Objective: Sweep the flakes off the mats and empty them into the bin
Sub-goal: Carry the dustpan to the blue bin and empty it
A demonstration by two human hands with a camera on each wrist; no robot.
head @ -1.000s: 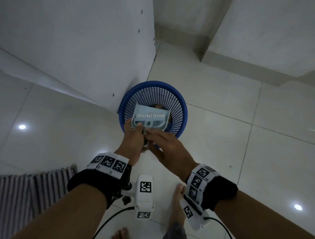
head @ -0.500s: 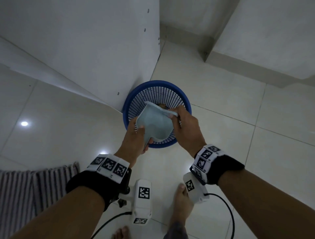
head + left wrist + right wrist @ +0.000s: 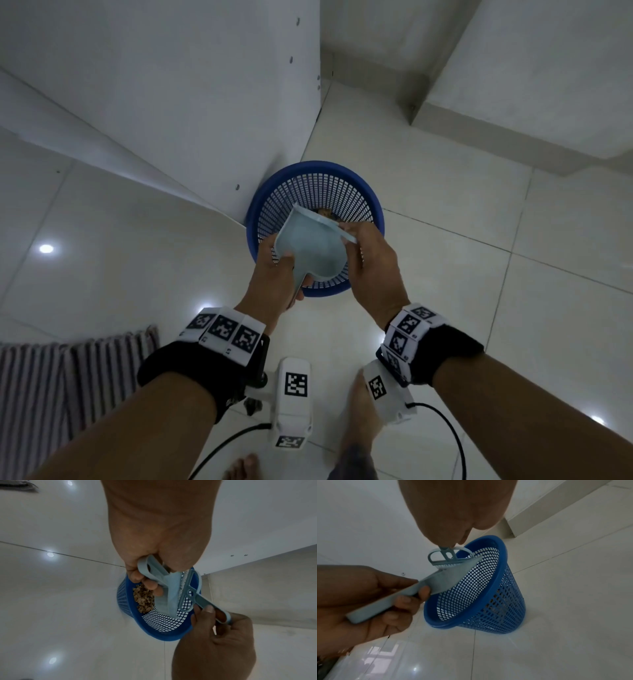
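Note:
A blue mesh bin [image 3: 375, 209] stands on the tiled floor against a white panel. Brown flakes [image 3: 144, 599] lie inside the bin [image 3: 164, 637]. My left hand [image 3: 277, 270] grips the handle of a pale blue dustpan [image 3: 308, 246], which is tipped over the bin with its underside up. The left wrist view shows the pan [image 3: 169, 592] slanting down into the bin. My right hand [image 3: 370, 253] pinches the handle of a small matching brush [image 3: 190, 588], whose bristles lie against the pan's mouth. The brush [image 3: 447, 559] meets the dustpan [image 3: 441, 580] above the bin's [image 3: 488, 588] rim.
A white panel [image 3: 171, 102] rises left of the bin and a low step [image 3: 513, 113] runs at the back right. A striped mat [image 3: 68, 377] lies at the lower left. My bare feet [image 3: 356, 411] stand just before the bin, with camera cables beside them.
The dustpan has turned over from facing up to underside up above the bin. My right hand has left the handle area and moved to the pan's far right edge with the brush.

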